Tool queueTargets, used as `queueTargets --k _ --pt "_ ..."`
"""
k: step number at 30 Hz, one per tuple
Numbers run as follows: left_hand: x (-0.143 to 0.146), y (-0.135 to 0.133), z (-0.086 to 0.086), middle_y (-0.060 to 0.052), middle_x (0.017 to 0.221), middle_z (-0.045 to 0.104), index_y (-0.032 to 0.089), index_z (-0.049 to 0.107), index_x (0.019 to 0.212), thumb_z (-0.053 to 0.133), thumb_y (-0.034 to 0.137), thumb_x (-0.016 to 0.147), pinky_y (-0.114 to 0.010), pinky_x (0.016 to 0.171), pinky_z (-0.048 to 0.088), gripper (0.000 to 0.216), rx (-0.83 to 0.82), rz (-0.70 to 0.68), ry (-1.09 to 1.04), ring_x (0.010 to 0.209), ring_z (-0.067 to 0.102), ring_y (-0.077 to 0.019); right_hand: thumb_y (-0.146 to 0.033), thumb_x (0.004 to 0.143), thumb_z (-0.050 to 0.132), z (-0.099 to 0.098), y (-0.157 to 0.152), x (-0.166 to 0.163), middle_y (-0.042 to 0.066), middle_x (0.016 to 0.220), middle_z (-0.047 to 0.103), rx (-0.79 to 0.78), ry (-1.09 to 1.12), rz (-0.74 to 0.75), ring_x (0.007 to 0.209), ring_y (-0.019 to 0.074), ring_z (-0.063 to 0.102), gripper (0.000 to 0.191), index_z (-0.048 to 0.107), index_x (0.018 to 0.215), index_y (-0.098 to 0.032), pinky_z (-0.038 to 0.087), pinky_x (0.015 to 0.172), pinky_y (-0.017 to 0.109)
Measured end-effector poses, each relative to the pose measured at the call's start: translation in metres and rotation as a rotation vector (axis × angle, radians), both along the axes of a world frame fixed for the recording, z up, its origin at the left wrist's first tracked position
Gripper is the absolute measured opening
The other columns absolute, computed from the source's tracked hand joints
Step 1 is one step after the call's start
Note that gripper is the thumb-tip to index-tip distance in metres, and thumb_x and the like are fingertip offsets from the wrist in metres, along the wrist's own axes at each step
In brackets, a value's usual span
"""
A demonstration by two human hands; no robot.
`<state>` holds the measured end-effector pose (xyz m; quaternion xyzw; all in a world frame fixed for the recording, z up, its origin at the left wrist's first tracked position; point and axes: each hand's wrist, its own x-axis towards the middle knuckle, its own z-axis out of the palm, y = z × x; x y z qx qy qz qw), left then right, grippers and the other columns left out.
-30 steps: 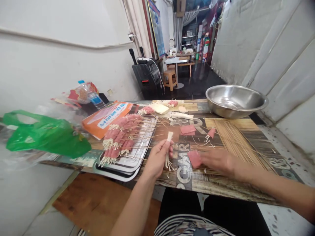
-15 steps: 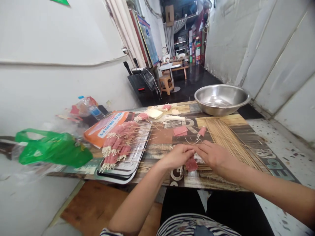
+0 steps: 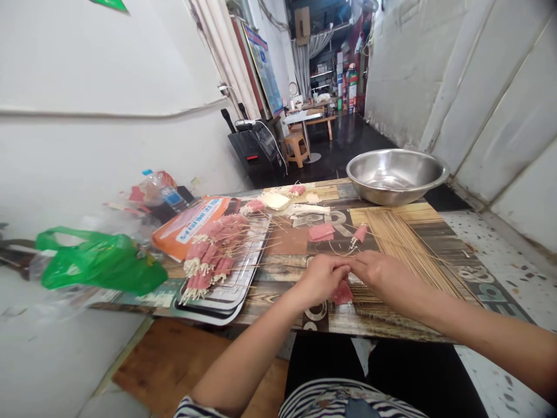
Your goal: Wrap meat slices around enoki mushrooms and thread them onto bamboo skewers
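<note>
Fingertips together, my left hand and my right hand are closed over the near part of the table. A thin pink meat slice shows below them, its upper end hidden under my fingers. Just beyond my hands lie a meat roll with white enoki mushrooms on thin skewers, and a small stack of pink meat slices. Farther back is a bunch of white enoki mushrooms. To the left, a metal tray carries several skewered meat and enoki rolls.
Many bare bamboo skewers lie on the right of the table. A steel basin stands at the far right corner. Along the left are an orange and white package, a green plastic bag and a plastic bottle.
My hands stay together over the meat slice, with the right fingers more bent and drawn in than before. The view has shifted slightly; the other things rest where they were.
</note>
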<state>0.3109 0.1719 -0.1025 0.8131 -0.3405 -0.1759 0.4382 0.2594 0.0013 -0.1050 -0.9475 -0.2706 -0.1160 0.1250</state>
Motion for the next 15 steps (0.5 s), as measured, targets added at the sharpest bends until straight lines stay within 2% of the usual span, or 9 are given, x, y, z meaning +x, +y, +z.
queueTargets --k 4,7,11,15 --pt "-0.022 0.008 -0.004 -0.004 0.077 0.063 0.015 0.065 0.087 0.043 0.019 0.093 -0.025 0.066 0.041 0.023 0.070 0.058 -0.395 0.069 0.054 -0.0150 -0.019 0.093 0.046 -0.001 -0.003 -0.001 0.007 0.085 0.064 0.297 0.073 -0.002 0.075 0.0158 0.060 0.024 0.069 0.087 -0.017 0.049 0.067 0.028" --pt "-0.029 0.013 -0.008 -0.007 0.079 0.062 0.014 0.062 0.089 0.042 0.018 0.094 -0.028 0.065 0.043 0.020 0.149 0.083 -0.563 0.069 0.053 -0.0171 -0.024 0.092 0.050 0.001 -0.002 -0.001 0.005 0.078 0.061 0.396 0.140 -0.046 0.068 0.0138 0.057 0.024 0.069 0.077 -0.018 0.046 0.063 0.026" --pt "-0.026 0.014 -0.011 -0.007 0.079 0.062 0.014 0.062 0.088 0.044 0.015 0.093 -0.030 0.070 0.046 0.018 0.198 0.055 -0.635 0.073 0.056 -0.0189 -0.024 0.088 0.054 0.003 0.004 0.002 0.003 0.070 0.062 0.365 0.202 -0.097 0.065 0.0144 0.057 0.021 0.069 0.075 -0.019 0.044 0.060 0.025" --pt "-0.020 0.010 -0.011 -0.009 0.083 0.065 0.012 0.064 0.092 0.045 0.014 0.091 -0.032 0.074 0.049 0.018 0.190 -0.005 -0.637 0.077 0.059 -0.0200 -0.016 0.086 0.051 0.008 0.008 0.004 0.006 0.077 0.067 0.261 0.196 -0.092 0.070 0.0166 0.061 0.019 0.069 0.079 -0.017 0.046 0.065 0.027"
